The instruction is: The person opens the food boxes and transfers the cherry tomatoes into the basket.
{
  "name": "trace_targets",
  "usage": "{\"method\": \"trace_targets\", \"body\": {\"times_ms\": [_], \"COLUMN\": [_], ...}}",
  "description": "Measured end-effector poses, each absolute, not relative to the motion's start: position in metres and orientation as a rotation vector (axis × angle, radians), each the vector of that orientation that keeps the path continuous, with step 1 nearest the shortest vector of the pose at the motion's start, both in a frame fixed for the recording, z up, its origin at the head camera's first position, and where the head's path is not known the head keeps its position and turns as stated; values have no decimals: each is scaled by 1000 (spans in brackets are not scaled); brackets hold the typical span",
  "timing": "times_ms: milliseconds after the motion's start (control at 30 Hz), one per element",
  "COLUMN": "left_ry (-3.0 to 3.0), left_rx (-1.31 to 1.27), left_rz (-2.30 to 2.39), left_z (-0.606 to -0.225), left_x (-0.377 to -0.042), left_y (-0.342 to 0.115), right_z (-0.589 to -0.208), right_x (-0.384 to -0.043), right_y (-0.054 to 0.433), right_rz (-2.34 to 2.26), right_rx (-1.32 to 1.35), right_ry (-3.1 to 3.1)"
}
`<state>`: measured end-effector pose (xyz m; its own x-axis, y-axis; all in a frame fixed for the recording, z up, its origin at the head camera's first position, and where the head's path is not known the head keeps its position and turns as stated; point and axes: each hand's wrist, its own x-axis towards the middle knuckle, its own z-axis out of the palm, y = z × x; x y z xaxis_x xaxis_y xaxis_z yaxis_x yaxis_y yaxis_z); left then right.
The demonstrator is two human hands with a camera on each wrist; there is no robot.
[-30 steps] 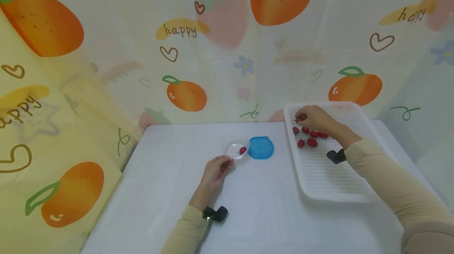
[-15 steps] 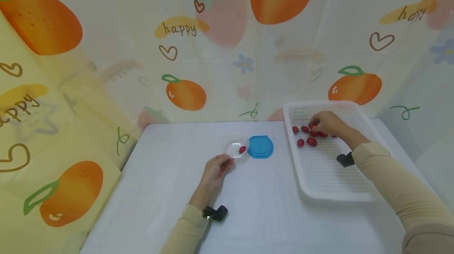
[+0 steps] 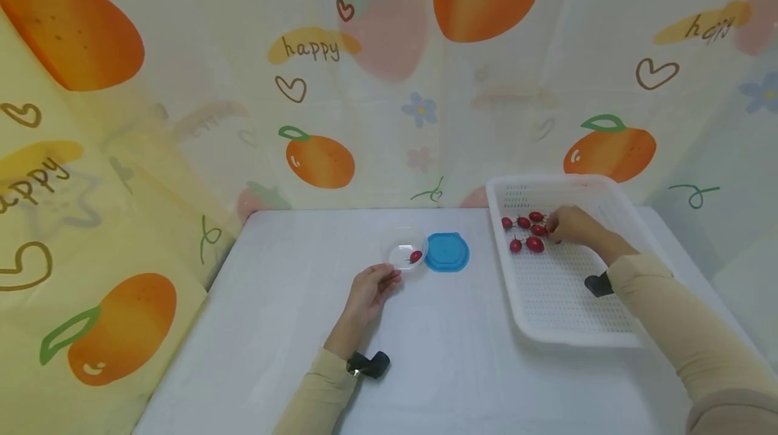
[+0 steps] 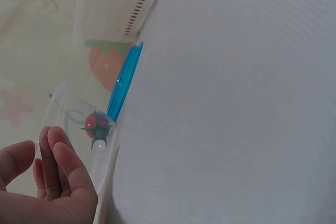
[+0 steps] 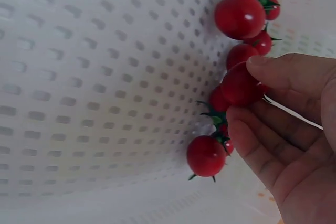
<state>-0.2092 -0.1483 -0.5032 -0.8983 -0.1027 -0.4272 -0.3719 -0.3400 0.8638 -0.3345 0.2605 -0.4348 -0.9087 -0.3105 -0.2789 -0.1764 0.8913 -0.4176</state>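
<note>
In the head view my left hand [image 3: 369,293] pinches the near rim of a small clear plastic tub [image 3: 401,256]. One red cherry tomato [image 3: 415,257] with a green calyx lies inside the tub; the left wrist view shows that tomato [image 4: 97,126] through the clear wall. My right hand [image 3: 574,227] reaches into a white perforated basket [image 3: 516,300]. Between its thumb and fingers it pinches a cherry tomato [image 5: 242,85], seen in the right wrist view. Several more cherry tomatoes [image 3: 535,244] lie left of this hand, and some are partly hidden by it.
A blue lid [image 3: 447,252] lies flat just right of the tub, apparently touching it. The basket's raised left wall [image 3: 503,273] stands between the lid and the tomatoes. A fruit-printed sheet [image 3: 377,117] hangs behind the white-covered table [image 3: 450,367].
The right hand has moved right and nearer within the basket, leaving a cherry tomato at the back of the group. It now pinches another. The left hand and tub have stayed put.
</note>
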Motion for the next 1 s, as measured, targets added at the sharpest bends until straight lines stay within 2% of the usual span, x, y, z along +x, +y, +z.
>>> {"method": "trace_targets", "body": {"times_ms": [567,1000], "left_ry": [1701,1701], "left_rx": [-628,-639], "left_rz": [2349,2355], "left_z": [-503,-504], "left_x": [-210,-211], "left_y": [-149,-149], "right_z": [-445,-412], "right_x": [-331,-334], "right_y": [258,253], "right_rz": [-507,-567], "right_rx": [-327,-312], "right_ry": [2672,2746]}}
